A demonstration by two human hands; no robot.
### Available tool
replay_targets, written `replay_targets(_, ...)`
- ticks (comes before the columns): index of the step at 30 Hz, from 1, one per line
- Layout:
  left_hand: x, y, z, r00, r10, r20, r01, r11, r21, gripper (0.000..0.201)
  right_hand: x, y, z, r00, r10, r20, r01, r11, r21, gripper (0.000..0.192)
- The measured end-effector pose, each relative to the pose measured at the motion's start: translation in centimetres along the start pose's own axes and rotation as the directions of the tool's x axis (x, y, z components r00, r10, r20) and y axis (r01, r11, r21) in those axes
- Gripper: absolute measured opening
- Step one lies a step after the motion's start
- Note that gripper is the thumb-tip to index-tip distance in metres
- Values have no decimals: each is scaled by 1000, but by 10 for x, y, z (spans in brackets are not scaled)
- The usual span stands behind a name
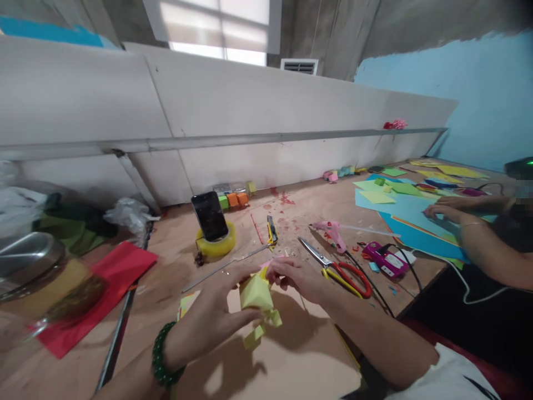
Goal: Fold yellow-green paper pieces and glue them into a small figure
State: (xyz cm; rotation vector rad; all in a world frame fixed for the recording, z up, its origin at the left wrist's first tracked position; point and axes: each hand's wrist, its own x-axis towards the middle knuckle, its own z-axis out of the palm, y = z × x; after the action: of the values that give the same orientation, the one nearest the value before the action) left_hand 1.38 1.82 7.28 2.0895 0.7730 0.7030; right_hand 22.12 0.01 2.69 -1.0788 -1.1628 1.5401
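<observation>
A pale yellow folded paper figure (pixel 256 293), with small square flaps hanging at its near end, is held above a peach-coloured sheet (pixel 308 355). My left hand (pixel 220 305), with a green bead bracelet (pixel 161 355) at the wrist, grips it from the left between thumb and fingers. At the figure's far right end, the fingers of my right hand (pixel 291 275) are bent and pinched against a brighter yellow part. What lies right between those fingertips is partly hidden. Just right of my right hand are scissors (pixel 333 266) with red and yellow handles.
Beyond my hands are a box cutter (pixel 271 230), a pink glue gun (pixel 333 233) and a phone (pixel 209 215) leaning on a yellow tape roll (pixel 216 241). A glass jar (pixel 45 278) stands left on red paper (pixel 129 264). Another person's hands (pixel 445 208) rest on coloured sheets.
</observation>
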Motion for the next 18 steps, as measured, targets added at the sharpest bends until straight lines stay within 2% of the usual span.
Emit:
replay_targets(2,1,-1,-2,998,-35,-54,37,999,27,56,-5,-6,-2,992,-128,13,129,985,-111,41)
replay_targets(5,1,-3,-1,999,-31,-28,33,995,99,47,-17,-17,3,942,-327,77,334,887,-319,41)
replay_targets(7,1,-4,1,1000,-12,-17,15,990,142,35,-26,-23,10,886,-445,134,449,746,-493,42)
replay_targets(10,1,-6,6,997,-11,-70,25,980,198,22,-35,-22,22,778,-588,222,546,456,-703,55)
replay_targets(12,0,-6,9,994,-38,-101,57,979,195,20,-36,-16,27,704,-661,258,559,293,-776,46)
replay_targets(13,0,-6,10,993,-55,-101,72,982,172,19,-35,-13,30,681,-682,267,556,244,-795,37)
replay_targets(15,1,-4,11,995,-82,-64,88,992,94,22,-33,-9,32,661,-702,263,549,214,-808,22)
replay_targets(18,2,-1,9,992,-113,58,116,992,-41,38,-34,-13,31,667,-701,253,565,254,-786,15)
